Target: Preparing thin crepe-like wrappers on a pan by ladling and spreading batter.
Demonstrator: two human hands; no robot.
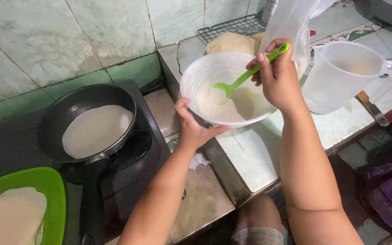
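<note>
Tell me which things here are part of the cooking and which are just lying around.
In use: left hand on white bowl; right hand holding green ladle; frying pan.
Lying about: clear jug, wire rack, plastic bag, green tray.

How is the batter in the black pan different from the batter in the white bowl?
The batter in the black pan lies spread as a thin flat round on the stove, with no hand on it. The batter in the white bowl pools deep at the bottom of the tilted bowl, with a green ladle dipped in it. The left hand holds the bowl's rim and the right hand holds the ladle. Both are pale cream.
</note>
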